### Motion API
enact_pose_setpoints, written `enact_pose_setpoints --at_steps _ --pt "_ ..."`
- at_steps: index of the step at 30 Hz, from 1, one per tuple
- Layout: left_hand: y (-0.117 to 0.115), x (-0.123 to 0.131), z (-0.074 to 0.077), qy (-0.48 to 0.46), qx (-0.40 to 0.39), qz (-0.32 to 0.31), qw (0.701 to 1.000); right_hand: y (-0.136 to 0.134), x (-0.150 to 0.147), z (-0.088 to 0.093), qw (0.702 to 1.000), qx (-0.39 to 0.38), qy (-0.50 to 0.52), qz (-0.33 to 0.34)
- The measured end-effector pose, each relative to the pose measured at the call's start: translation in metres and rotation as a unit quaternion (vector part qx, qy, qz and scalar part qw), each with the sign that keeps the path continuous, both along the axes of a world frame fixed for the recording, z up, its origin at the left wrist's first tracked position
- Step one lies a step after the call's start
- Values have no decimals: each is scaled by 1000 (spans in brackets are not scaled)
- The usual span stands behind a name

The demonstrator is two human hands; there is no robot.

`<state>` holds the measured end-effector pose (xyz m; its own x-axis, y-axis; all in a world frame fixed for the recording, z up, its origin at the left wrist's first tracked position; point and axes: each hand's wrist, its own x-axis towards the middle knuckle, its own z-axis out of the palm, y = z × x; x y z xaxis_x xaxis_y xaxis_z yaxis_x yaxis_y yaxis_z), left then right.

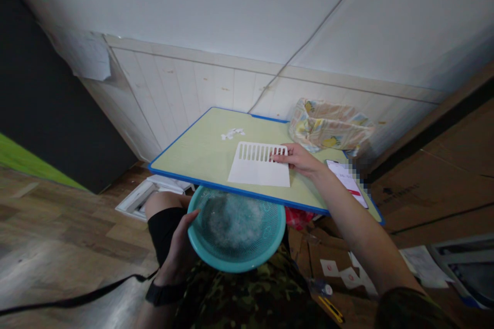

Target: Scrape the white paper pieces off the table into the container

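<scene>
My right hand (301,159) grips a flat white sheet (259,172) by its far right corner. The sheet has a row of long slots along its far edge and hangs low over the table or lies on it; I cannot tell which. My left hand (181,244) is closed on the left rim of a turquoise plastic colander (237,266). This colander rests over my lap, just under the table's near edge. Inside it is a loose whitish, translucent mass (235,218) whose kind is unclear. Small white pieces (232,133) lie in a little heap behind the sheet.
The pale green table (185,151) has a blue edge and stands against the wall. A cloth-lined basket (328,126) sits at its back right, with a phone (347,182) in front. Cardboard boxes (436,190) rise at right. A yellow cutter (331,309) lies lower right.
</scene>
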<state>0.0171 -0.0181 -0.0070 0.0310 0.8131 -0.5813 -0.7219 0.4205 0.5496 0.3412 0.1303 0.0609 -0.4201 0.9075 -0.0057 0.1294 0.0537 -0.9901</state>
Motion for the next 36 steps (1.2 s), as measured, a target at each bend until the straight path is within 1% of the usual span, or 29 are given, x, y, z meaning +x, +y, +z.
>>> enact_pose_setpoints --at_steps 3,5,7,9,11,12,14,18,23,28,33,36 --pt "0 0 0 -2 0 3 1000 -1 1 3 1000 -14 3 19" --pt "0 0 -1 -5 0 1 1000 1 4 4 999 -18 28 -14" --pt "1 -1 -3 -2 2 0 1000 8 10 4 992 -2 77 -98" --pt "1 -1 -4 -1 7 -6 1000 16 17 1 971 27 127 -199" --pt "1 -1 -4 2 7 -14 1000 24 24 -3 947 51 141 -284" --pt "1 -1 -3 7 6 -15 1000 27 27 -5 938 58 133 -314" --pt "2 0 -3 23 -1 -11 1000 31 31 -10 932 65 99 -343" --pt "2 1 -3 28 -9 -4 1000 33 30 -18 940 66 55 -331" --pt "0 2 -1 11 5 -15 1000 33 27 -19 955 57 55 -285" --pt "0 2 2 32 -4 -12 999 32 26 -19 950 82 53 -296" --pt "2 0 -3 -2 5 -21 1000 31 22 -21 959 73 56 -269" --pt "1 -1 -4 2 10 -27 1000 30 21 -21 959 73 64 -267"
